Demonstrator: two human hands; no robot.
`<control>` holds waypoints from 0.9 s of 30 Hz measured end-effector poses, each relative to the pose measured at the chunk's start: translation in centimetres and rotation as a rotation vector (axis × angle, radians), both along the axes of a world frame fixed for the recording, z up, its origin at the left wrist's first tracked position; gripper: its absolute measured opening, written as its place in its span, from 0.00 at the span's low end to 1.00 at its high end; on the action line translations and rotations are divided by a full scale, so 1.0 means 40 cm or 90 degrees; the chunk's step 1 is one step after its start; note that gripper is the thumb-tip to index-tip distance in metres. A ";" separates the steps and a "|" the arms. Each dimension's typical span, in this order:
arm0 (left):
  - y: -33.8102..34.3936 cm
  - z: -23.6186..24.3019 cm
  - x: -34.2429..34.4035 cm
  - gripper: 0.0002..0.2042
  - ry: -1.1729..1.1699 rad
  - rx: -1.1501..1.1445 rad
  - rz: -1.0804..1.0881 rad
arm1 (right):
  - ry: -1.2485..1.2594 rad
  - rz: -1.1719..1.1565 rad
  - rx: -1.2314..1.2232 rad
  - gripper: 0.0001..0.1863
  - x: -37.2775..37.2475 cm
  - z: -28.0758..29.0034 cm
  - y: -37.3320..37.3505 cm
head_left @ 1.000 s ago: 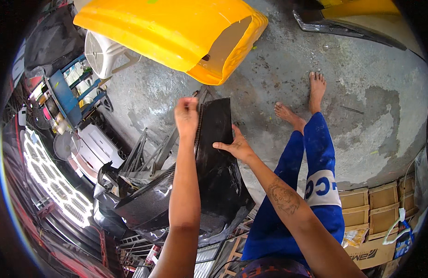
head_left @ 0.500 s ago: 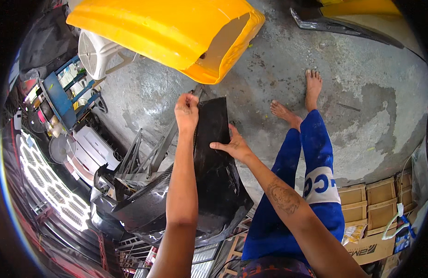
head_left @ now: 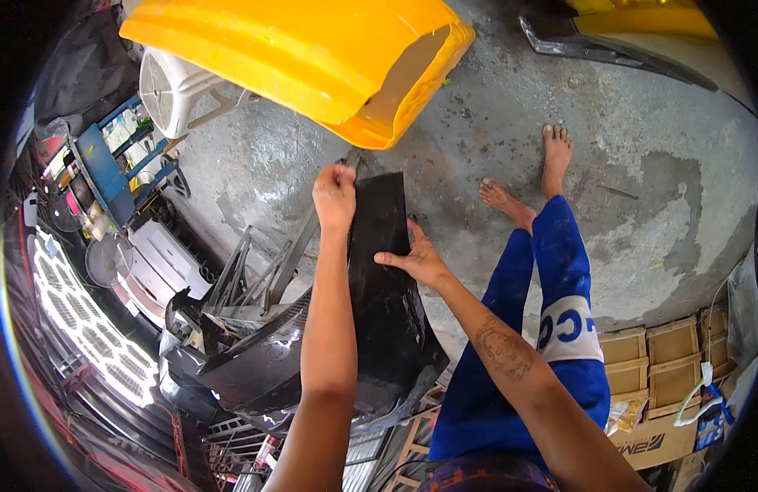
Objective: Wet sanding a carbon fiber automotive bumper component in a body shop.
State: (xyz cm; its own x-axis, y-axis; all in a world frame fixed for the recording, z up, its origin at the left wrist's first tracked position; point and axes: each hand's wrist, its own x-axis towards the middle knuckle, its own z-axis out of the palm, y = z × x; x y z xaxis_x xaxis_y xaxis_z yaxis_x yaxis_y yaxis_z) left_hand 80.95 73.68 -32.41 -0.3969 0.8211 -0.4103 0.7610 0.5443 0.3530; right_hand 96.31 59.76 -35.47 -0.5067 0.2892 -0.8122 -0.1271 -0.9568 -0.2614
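A glossy black moulded panel [head_left: 379,217], which looks like a car body part, stands below my hands and widens toward the lower left. My right hand [head_left: 417,258] grips its right edge, thumb lying on the black face and the other fingers partly hidden behind. At the upper left edge of the panel is my left hand [head_left: 335,199], its fingers curled together in a pinch. Whatever those fingers hold, if anything, is too small to make out.
A large yellow moulded shell [head_left: 313,61] rests beyond my hands, by a white plastic stool [head_left: 170,94]. Grey metal stands [head_left: 268,275] are left of the panel. Farther left a bright hexagon-patterned light [head_left: 92,320] shows. Cardboard boxes [head_left: 670,361] lie at lower right.
My left forearm has shifted slightly to the right, its fingers still curled at the panel's edge. The right hand keeps its grip in the same place.
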 end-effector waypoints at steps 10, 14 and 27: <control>0.012 -0.038 0.030 0.05 -0.024 0.013 -0.052 | -0.022 -0.015 0.042 0.70 0.019 -0.039 -0.018; 0.018 -0.029 -0.048 0.07 0.087 0.037 -0.070 | 0.054 -0.067 0.004 0.70 -0.014 0.013 0.033; 0.391 -0.276 0.005 0.16 0.228 0.122 -0.500 | 0.045 0.042 -0.007 0.71 -0.006 0.063 0.042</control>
State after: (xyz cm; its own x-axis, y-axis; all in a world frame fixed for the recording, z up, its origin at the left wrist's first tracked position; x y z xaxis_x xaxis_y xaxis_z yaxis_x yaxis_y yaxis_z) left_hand 81.14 89.33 -43.46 0.2324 0.9524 -0.1972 0.9726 -0.2264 0.0527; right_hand 96.09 61.45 -32.95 -0.5808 0.2450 -0.7763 -0.0821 -0.9664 -0.2436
